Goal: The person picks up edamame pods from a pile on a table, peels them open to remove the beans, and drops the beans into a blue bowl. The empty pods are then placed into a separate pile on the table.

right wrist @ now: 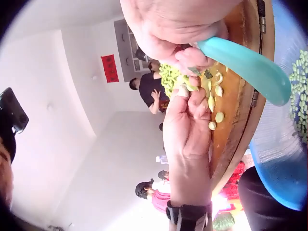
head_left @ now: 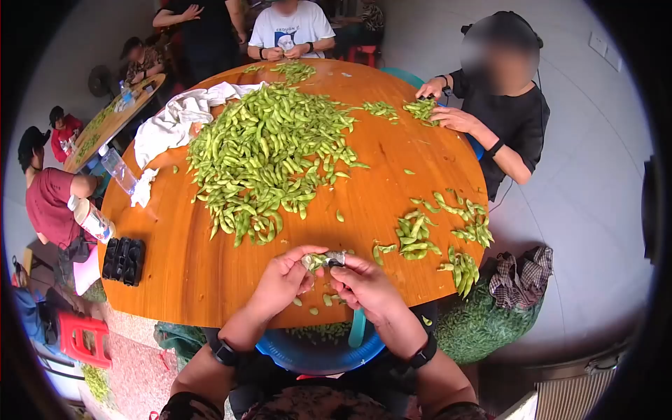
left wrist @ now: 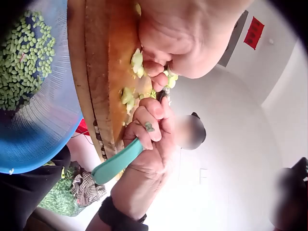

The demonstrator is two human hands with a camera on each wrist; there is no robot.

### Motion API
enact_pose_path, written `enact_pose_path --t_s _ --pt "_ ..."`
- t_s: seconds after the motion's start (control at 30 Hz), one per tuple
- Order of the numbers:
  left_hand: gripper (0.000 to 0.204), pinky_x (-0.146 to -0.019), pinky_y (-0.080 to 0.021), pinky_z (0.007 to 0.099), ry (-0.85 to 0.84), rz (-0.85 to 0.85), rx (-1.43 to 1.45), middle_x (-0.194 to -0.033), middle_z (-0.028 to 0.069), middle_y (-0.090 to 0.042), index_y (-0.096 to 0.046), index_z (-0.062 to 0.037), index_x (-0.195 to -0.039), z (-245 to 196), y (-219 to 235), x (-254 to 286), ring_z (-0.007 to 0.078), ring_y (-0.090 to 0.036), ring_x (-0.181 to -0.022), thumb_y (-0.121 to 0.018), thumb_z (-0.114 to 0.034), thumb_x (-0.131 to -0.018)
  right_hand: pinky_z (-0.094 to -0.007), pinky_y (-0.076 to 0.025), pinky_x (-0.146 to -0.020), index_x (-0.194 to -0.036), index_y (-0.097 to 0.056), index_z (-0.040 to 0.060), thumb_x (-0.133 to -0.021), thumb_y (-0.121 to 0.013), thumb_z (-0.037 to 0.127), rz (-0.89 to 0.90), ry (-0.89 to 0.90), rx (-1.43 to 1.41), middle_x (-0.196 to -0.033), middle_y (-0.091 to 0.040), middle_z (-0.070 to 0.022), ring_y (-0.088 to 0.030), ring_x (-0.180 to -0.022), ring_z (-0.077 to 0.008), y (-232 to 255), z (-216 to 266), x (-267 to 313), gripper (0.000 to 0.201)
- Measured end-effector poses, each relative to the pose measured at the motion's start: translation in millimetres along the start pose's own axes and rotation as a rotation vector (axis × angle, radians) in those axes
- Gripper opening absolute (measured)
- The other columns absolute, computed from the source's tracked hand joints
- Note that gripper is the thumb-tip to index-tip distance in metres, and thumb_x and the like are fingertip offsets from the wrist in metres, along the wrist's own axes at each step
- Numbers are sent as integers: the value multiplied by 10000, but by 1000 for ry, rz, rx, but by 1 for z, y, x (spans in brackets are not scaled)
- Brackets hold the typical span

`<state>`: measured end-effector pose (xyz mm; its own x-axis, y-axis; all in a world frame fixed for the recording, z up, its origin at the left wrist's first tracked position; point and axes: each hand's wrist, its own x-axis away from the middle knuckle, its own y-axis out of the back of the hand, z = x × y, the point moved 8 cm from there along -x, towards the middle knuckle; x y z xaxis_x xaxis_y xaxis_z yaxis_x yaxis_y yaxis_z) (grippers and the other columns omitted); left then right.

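Left hand [head_left: 281, 280] pinching green pod [head_left: 316, 261], right hand [head_left: 367, 283] gripping smooth teal handle [head_left: 358, 327].

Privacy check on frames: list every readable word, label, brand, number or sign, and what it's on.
White T-shirt: looks like "EXQUON", soft; rest too small.
Red wall sign: characters too blurred to read.
White container: label too small to read.
Nothing else readable.
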<state>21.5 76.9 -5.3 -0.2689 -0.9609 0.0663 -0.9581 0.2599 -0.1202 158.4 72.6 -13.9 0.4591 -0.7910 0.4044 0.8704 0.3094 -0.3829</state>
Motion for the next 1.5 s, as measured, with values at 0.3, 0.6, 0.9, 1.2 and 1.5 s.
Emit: enact_pose_path --t_s 0.3,0.6,0.9,1.2,1.5 --pt "282 -492 -375 212 207 -101 -36 -786 50 -596 -446 -1 -1242 -1 -3 2 79 -464 -542 -401 -88 -978 -224 -433 -533 -1001 -614 7 -938 -539 49 -192 640 503 -736 -599 -3 -519 -610 -48 -22 37 22 107" --pt "197 -520 -397 235 178 -175 132 -779 54 -588 -515 -11 -1080 6 1 -4 101 -477 -556 -397 -54 -929 -220 -433 -536 -1044 -619 10 -932 -555 42 -182 532 422 -704 -578 20 -490 -619 -26 -22 28 17 133" --pt "239 -608 -447 206 108 -52 12 -852 1 -592 -548 -28 -1150 -6 -2 3 81 -524 -700 -508 -26 -914 -188 -374 -453 -1070 -638 72 -951 -561 105 -127 322 102 -675 -553 27 -468 -519 -25 -15 27 9 146" --pt "253 -948 -431 395 -390 -347 -1386 -1105 109 -601 -644 -56 -969 -74 36 -5 358 -532 -1068 -577 51 -749 -198 -311 -376 -1120 -608 46 -963 -522 133 -404 301 66 -691 -550 -4 -424 -442 -48 80 50 31 199" --pt "278 -915 -444 424 -323 -401 -1449 -1061 104 -587 -662 -81 -1018 -71 61 -35 313 -564 -992 -627 7 -757 -194 -346 -426 -1058 -597 69 -972 -517 145 -222 292 264 -679 -544 24 -430 -483 -33 33 43 25 140"
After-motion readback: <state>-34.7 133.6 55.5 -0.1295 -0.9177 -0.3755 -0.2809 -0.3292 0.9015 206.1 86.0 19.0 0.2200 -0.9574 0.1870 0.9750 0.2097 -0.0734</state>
